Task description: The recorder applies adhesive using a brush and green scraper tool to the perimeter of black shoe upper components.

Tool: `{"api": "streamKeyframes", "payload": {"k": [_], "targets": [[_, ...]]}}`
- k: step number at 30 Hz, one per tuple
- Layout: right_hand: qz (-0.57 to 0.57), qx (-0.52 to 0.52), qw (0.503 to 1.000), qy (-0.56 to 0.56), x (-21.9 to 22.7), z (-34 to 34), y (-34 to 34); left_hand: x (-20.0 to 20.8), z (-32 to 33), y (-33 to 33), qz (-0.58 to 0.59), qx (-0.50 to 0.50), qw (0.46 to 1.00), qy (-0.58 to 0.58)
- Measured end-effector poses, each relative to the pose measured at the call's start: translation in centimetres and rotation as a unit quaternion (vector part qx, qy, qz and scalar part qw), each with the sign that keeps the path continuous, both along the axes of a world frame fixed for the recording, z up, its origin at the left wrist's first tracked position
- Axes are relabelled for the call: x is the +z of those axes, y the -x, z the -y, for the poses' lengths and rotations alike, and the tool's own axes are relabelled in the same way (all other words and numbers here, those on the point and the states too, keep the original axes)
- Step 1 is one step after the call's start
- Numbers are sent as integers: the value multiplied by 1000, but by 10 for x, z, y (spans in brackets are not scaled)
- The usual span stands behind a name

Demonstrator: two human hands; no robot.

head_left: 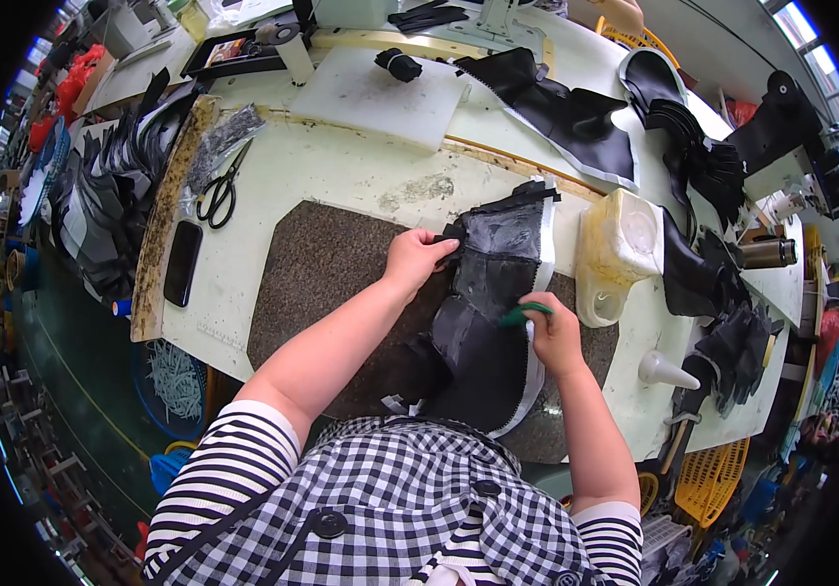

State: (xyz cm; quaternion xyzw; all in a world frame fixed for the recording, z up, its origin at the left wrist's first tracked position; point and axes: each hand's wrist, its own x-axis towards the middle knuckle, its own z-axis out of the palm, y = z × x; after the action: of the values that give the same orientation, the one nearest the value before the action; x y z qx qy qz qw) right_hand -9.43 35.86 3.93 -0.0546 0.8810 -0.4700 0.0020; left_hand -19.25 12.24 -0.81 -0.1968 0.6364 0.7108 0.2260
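Note:
A black boot-upper piece (499, 286) lies on a dark speckled board (307, 283) in front of me. Its upper part looks greyish and smeared, and a white zipper-like strip runs down its right edge. My left hand (411, 262) pinches a small black flap at its left edge. Between the fingers of my right hand (558, 337) is a flat green tool (523, 313), its tip against the piece near the right edge; its exact kind is unclear. A yellowed plastic jug (624, 239) with a cut-open side stands right of the piece.
Scissors (217, 195) and a phone (182, 264) lie at the left, beside a worn wooden edge (175, 210). Beyond are a white board (375, 93) and more black uppers (556, 107). A white cone (668, 371) and a steel flask (769, 254) are at the right.

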Motion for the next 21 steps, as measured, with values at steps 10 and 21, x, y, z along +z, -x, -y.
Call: {"api": "streamKeyframes", "payload": {"k": [10,21], "targets": [[19,-151,988,29,2,5,-17,-3,1,-5,-22,3,1000,-8],[-185,-224,957,-4,-16,28,15,17,-16,-27,-290,13,929,231]]}}
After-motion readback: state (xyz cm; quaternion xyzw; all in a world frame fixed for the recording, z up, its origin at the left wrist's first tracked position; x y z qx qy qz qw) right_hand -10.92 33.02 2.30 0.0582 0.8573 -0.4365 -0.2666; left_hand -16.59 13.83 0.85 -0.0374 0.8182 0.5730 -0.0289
